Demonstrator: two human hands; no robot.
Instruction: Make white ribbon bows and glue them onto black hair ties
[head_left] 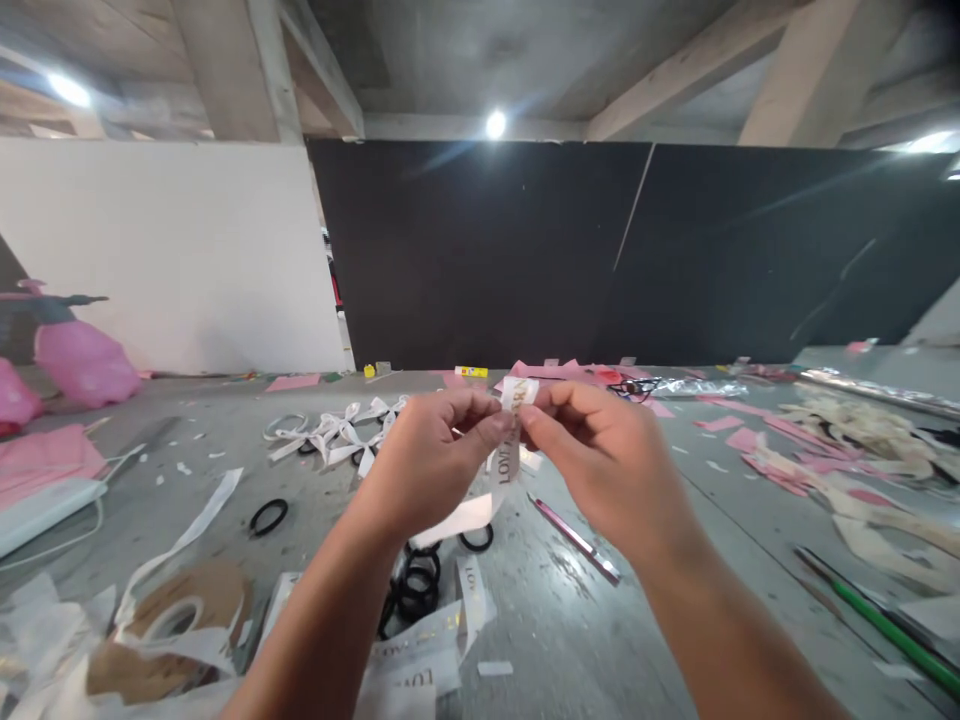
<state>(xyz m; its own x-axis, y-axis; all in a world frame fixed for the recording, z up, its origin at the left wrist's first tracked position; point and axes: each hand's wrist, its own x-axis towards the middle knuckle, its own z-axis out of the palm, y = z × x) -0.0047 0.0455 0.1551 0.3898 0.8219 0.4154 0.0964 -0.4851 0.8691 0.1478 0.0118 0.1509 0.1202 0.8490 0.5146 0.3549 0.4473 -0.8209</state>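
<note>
Currently, I observe the left hand (435,450) and right hand (611,455) pinched closed on a printed ribbon (505,462) above the desk (577,650), not yet knotted; white bows (346,436) lie tied, far and left; loose black rings (418,607) lie nearer

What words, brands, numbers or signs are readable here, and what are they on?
"LOV": on the raised white ribbon; its other letters are partly covered or unclear.
"LOV": on the loose ribbon strip below.
Bottom-edge ribbon: lettering too unclear to quote surely.
Yellow tube: markings too small to read.
</note>
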